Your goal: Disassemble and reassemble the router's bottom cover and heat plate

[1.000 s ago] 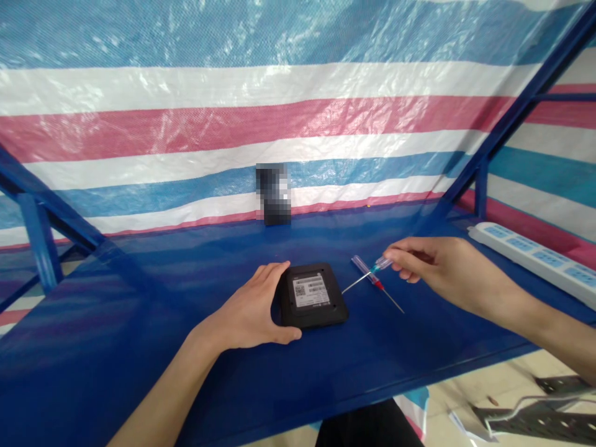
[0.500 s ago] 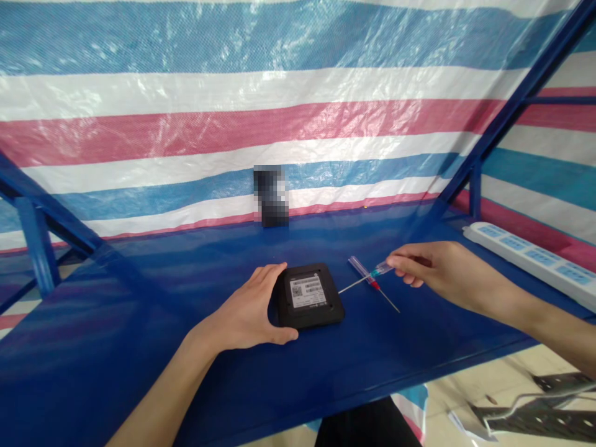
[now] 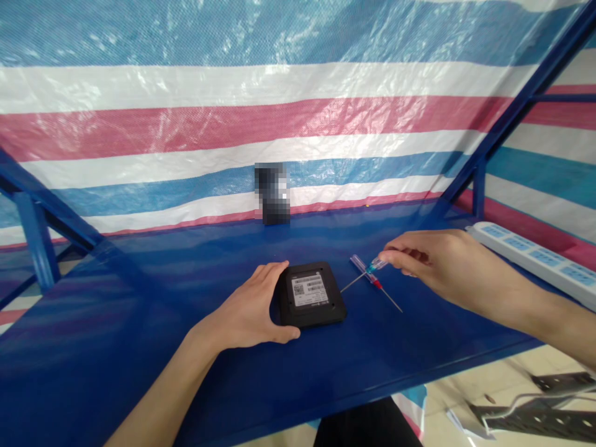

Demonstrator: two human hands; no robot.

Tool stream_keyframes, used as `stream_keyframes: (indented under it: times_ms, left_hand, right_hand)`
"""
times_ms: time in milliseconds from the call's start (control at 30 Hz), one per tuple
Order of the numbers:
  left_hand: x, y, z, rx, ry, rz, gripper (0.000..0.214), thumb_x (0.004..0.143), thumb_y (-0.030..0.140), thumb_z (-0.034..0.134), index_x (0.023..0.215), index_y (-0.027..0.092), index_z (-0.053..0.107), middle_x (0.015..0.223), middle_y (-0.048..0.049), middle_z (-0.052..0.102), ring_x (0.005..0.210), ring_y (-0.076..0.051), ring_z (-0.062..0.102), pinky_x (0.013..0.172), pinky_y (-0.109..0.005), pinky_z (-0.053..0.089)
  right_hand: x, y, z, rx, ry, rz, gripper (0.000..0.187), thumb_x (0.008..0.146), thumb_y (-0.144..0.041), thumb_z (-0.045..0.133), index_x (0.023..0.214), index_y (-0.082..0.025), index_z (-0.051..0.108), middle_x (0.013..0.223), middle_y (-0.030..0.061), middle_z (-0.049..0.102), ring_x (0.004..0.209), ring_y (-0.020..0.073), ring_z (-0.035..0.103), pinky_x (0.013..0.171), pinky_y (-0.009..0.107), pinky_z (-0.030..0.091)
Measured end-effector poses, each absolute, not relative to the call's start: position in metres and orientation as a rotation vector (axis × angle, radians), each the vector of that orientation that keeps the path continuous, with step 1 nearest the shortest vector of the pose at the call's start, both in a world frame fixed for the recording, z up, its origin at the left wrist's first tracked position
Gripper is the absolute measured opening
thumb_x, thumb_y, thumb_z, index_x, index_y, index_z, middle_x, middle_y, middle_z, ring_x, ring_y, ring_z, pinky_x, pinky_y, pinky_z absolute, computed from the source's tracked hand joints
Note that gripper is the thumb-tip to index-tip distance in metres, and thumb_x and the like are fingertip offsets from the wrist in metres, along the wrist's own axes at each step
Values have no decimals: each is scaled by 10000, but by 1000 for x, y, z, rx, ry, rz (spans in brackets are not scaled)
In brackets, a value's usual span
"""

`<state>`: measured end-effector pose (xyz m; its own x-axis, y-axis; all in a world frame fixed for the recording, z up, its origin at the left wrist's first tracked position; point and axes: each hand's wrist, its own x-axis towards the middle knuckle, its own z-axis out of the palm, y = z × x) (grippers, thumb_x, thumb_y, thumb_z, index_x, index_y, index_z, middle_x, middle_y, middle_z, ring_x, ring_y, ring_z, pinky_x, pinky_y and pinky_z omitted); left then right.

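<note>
A black square device (image 3: pixel 314 297) with a white printed label lies label side up near the middle of a blue table (image 3: pixel 116 298). The person's left hand (image 3: pixel 254 307) grips it from the left, fingers curved along the far left corner and thumb laid by the near edge, so the device sits in the span between them.

The right hand (image 3: pixel 421 257), to the right, pinches the clear handle of a teal-collared screwdriver (image 3: pixel 371 268) between thumb and fingers, the other fingers curled in. Its shaft slants down to the left, the tip at the device's right edge; whether it enters a gap there cannot be told.

A red-collared screwdriver (image 3: pixel 376 284), also clear-handled, lies on the table just right of the device, its shaft pointing near and right. The held one crosses over it in view; whether the two touch is unclear.

At the far edge stands a dark upright object (image 3: pixel 275 211), blurred into blocks, before a striped tarpaulin (image 3: pixel 209 133) of blue, white and red. A white power strip (image 3: pixel 526 251) runs along the right side, beyond the right forearm. Perforated metal bars (image 3: pixel 535 422) lie on the floor at the near right.
</note>
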<state>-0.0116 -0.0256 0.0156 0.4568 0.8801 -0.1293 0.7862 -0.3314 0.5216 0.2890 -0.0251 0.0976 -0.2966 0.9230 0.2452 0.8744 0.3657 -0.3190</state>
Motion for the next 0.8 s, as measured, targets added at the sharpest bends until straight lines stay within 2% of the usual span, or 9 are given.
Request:
stream_keyframes:
  times_ms: [200,333,467,633,800]
  left_hand:
    - [-13,-26,16,2204,1370,246,1045,695,467,769,1547,162,245,1608,-186,336,1484,-400,309,1197,-546,315]
    - [-13,-25,16,2200,1373,231,1055,707,478,763,1555,150,228,1613,-186,323,1483,-394,308,1191,-535,326]
    - [-13,-25,17,2187,1377,230,1060,703,485,767,1556,161,227,1620,-183,313,1481,-404,308,1189,-542,326]
    - [-13,-26,17,2183,1388,218,1059,705,495,765,1555,158,230,1621,-190,310,1483,-408,303,1184,-545,332]
    - [-12,-26,16,2191,1384,240,1043,707,490,762,1554,183,237,1609,-184,332,1466,-412,334,1166,-556,352]
  right_hand:
    - [297,-27,92,-1658,-2104,351,524,865,-697,494,717,-249,722,605,37,690,557,228,636,548,347,454]
    - [309,-28,71,-1728,-1800,668,636,723,-824,583,684,-203,716,636,60,702,577,215,653,582,346,543]
    - [315,-30,50,-1698,-1617,807,666,649,-837,646,718,-182,742,655,69,707,566,190,630,527,313,539]
    - [319,-30,47,-1761,-1726,756,630,733,-798,596,689,-185,732,635,48,693,482,142,554,476,281,478]
    - [322,-31,53,-1790,-1879,622,543,822,-704,554,762,-207,762,668,48,731,519,180,602,496,299,496]
